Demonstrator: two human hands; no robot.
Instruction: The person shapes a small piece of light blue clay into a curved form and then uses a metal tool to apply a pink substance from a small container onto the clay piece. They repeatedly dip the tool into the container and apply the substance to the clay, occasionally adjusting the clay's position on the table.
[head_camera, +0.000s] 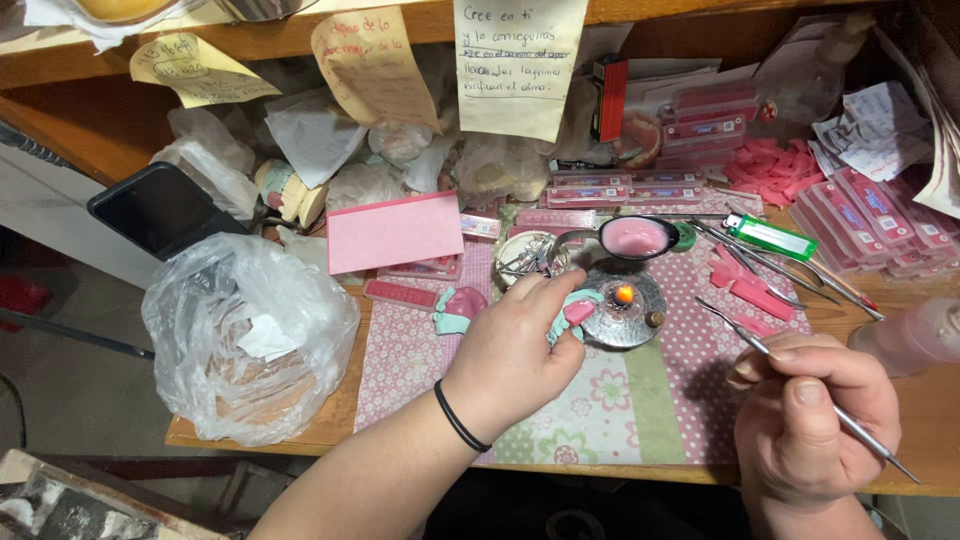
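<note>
A view from above onto a cluttered wooden worktop (940, 470) covered by a pink dotted and floral mat (640, 400). The left hand (515, 350) is curled shut around a small dental model (575, 308), a mint-green plaster base with pink wax gum on top, and holds it just beside the flame of a small glass spirit burner (625, 305) near the middle of the mat. The model looks light and stiff in its base, probably brittle if dropped, while the pink wax is likely soft and easily marked when warm, so a hold on the green base, as here, seems safest. The right hand (815, 420) is closed in a pen-like pinch on a thin metal wax tool (800, 375), its tip pointing up and left, well apart from the flame; the tool looks light, rigid and smooth, best held at mid-shaft. Behind the burner sits a metal ladle of pink wax (635, 237), with a green lighter (770, 236) to its right and more metal instruments (780, 268) beside it. A crumpled clear plastic bag (245, 335) lies at the left edge.
</note>
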